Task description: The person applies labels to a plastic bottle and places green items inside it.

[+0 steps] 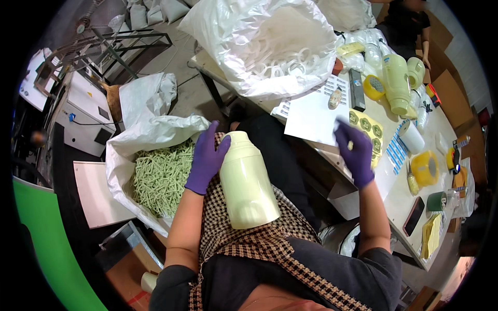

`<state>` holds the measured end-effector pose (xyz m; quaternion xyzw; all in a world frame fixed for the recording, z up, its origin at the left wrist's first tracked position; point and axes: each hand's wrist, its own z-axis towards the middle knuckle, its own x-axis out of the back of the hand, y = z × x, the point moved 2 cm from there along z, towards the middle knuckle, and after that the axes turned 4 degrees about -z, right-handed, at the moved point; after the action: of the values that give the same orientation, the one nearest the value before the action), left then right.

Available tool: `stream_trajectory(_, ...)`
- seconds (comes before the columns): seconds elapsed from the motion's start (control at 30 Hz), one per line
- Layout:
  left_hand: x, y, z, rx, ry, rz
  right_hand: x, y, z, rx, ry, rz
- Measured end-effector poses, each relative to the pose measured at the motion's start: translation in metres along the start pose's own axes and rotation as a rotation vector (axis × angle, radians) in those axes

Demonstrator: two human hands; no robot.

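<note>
A pale green vacuum flask (249, 186) lies tilted on my lap over a checked apron, its narrower top pointing away from me. My left hand (206, 158), in a purple glove, is at its upper left side. The thumb touches the flask's edge and a finger stretches upward, apart from it. My right hand (358, 155), gloved in purple too, is raised over the table's near edge. Its fingers are bent and smeared by motion; a small pale spot shows among them, too blurred to name. Beside that hand lies a yellow sheet of round green stickers (374, 130).
To my left, a white sack (120, 179) holds pale green paper shreds (163, 179). A large white bag (218, 52) of white rings stands on the table. Tape rolls (425, 168), another pale green flask (396, 83) and a phone (413, 216) lie right. A person (410, 26) is across the table.
</note>
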<state>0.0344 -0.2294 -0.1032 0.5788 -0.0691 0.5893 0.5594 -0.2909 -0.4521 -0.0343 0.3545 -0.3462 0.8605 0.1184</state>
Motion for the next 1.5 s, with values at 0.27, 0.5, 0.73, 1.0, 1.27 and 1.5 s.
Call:
stream_trajectory(0.27, -0.037, 0.167, 0.045, -0.819, -0.310, -0.095, -0.087, 0.155, 0.125, -0.353, -0.182, -0.412)
stream_trajectory(0.5, -0.160, 0.181, 0.069, -0.874, -0.630, 0.148, -0.035, 0.123, 0.095, 0.005, 0.061, -0.225)
stream_trajectory(0.73, -0.150, 0.174, 0.077, -0.834, -0.747, 0.276, 0.005, 0.093, 0.044, 0.016, -0.101, -0.151)
stream_trajectory(1.0, -0.141, 0.178, 0.077, -0.825, -0.802, 0.287, -0.034, 0.131, 0.060, 0.016, -0.126, -0.406)
stream_trajectory(1.27, -0.145, 0.181, 0.074, -0.830, -0.757, 0.259, -0.032, 0.156, 0.073, -0.194, -0.237, -0.151)
stream_trajectory(1.5, -0.083, 0.153, 0.093, -0.887, -0.403, -0.075, 0.017, 0.081, 0.085, -0.249, 0.338, 0.351)
